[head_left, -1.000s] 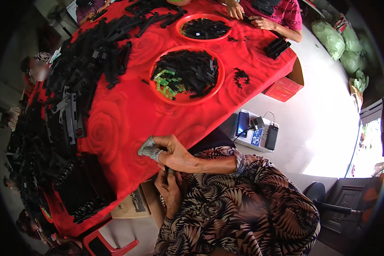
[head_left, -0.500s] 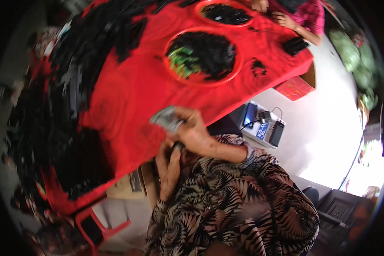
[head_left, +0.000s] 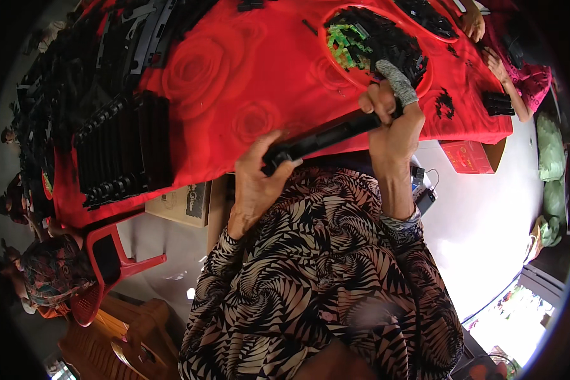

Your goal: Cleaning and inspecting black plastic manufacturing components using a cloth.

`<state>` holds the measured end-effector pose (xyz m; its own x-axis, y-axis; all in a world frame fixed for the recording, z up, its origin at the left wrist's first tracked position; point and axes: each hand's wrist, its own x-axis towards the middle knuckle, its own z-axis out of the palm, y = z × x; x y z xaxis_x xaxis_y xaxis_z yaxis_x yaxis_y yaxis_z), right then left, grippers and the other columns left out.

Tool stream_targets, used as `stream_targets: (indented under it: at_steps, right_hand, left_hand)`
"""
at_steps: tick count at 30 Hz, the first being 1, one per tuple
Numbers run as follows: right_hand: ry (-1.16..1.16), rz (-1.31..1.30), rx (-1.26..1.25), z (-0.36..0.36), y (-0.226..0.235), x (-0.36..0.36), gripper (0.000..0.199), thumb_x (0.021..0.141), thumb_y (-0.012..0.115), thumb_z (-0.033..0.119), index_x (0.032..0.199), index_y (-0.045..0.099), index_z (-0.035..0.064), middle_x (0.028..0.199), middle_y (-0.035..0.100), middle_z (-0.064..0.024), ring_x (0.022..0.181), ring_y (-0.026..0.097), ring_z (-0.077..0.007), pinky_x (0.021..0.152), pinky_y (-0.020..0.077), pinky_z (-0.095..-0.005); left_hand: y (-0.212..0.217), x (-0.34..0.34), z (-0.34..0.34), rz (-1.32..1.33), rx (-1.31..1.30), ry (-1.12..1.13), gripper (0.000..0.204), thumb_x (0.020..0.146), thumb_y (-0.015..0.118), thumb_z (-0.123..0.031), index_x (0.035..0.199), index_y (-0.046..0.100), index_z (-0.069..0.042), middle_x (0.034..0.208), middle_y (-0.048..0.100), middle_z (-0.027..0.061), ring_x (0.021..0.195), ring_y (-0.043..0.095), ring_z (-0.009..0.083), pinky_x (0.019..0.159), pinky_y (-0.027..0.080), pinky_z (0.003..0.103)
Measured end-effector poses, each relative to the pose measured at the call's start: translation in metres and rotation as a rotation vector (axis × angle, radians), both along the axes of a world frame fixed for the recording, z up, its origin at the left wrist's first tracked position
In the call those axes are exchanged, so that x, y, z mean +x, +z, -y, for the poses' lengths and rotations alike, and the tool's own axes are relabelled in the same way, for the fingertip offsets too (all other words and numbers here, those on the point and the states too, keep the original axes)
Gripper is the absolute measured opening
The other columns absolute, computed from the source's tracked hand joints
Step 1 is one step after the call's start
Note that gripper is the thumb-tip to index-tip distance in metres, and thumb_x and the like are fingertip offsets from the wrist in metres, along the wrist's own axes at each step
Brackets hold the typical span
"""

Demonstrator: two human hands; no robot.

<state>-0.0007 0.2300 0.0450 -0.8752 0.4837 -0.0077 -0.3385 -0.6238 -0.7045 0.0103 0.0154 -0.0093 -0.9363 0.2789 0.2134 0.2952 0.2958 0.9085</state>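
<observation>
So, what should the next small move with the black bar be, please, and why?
Perhaps steady the bar with the left hand, so the right hand can work: the left hand grips one end, and the right hand's fingers curl at the other.

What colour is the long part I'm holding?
The long part is black; head view shows it best.

You have two hands (head_left: 253,182) (head_left: 392,132), one held black part (head_left: 330,136), two red basins (head_left: 348,75) (head_left: 440,38), one red chair (head_left: 90,307) and perhaps three green sacks (head_left: 550,147).
</observation>
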Motion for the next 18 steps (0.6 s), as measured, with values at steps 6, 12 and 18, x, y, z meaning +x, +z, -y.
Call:
stream_targets:
  at_steps: [6,12,18]
  right_hand:
    - [0.036,0.003,-0.087,-0.003,-0.004,-0.001,0.028,0.097,0.042,0.02,0.096,0.06,-0.0023,0.066,0.044,-0.0022,0.061,0.04,-0.0132,0.072,0.0458,-0.0362]
    - [0.102,0.03,0.223,0.0,-0.012,-0.001,0.035,0.097,0.045,0.022,0.107,0.061,-0.007,0.088,0.067,-0.0154,0.074,0.062,-0.0202,0.082,0.0523,-0.0376]
    - [0.303,0.186,0.931,-0.007,-0.005,0.013,0.028,0.082,0.074,0.008,0.109,0.068,0.0026,0.094,0.072,-0.0068,0.085,0.066,-0.0131,0.078,0.052,-0.0267]
  left_hand:
    - [0.011,0.0,0.004,0.363,0.501,-0.023,0.043,0.077,0.074,0.008,0.116,0.058,-0.002,0.099,0.058,0.0029,0.09,0.057,0.0108,0.084,0.05,0.024]
    - [0.008,-0.007,0.011,0.409,0.601,0.025,0.045,0.076,0.073,0.01,0.116,0.057,-0.002,0.104,0.057,0.0047,0.088,0.057,0.0115,0.085,0.052,0.026]
    - [-0.001,-0.02,0.027,0.244,0.522,-0.054,0.043,0.074,0.074,0.012,0.112,0.059,-0.002,0.114,0.057,0.0071,0.096,0.057,0.0129,0.087,0.053,0.026]
